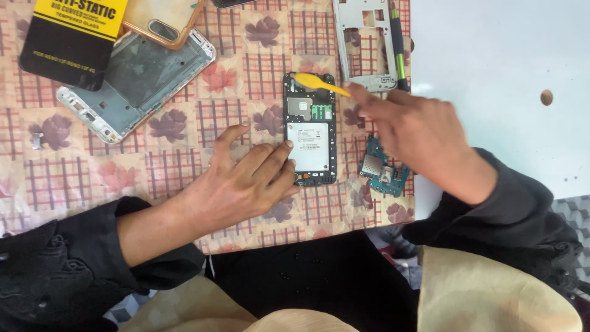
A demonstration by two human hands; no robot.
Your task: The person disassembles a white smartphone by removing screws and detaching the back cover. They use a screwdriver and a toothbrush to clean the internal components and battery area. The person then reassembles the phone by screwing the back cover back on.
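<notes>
Opened phone (310,130) lies flat on the worktop (184,166), back cover off, white battery and upper board area exposed. It sits between the two hands.

Left hand (246,178) is spread flat, fingers (273,158) loose, not gripping; fingertips press the phone's left edge near the battery, pinning it down.

Right hand (418,132) comes in from the right, fingers pinched on a yellow pry tool (319,83). The tool's rounded tip sits on the phone's top edge, just ahead of the right fingertips. Slight blur, so I cannot tell if the tip is under a part or only resting on it.

Just below the right hand: a small blue circuit board (384,169), apart from the phone. Beyond the right fingertips: a silver mid-frame (365,43) with a green-black tool (398,43) alongside it. Well left of the left hand: a larger grey frame (138,83), a gold-rimmed case (163,21), a black-and-yellow packet (74,31).

Progress, judged: disassembly looks well along. Cover and frame are off, one board is already out. Battery is still seated, upper parts still in the chassis.
</notes>
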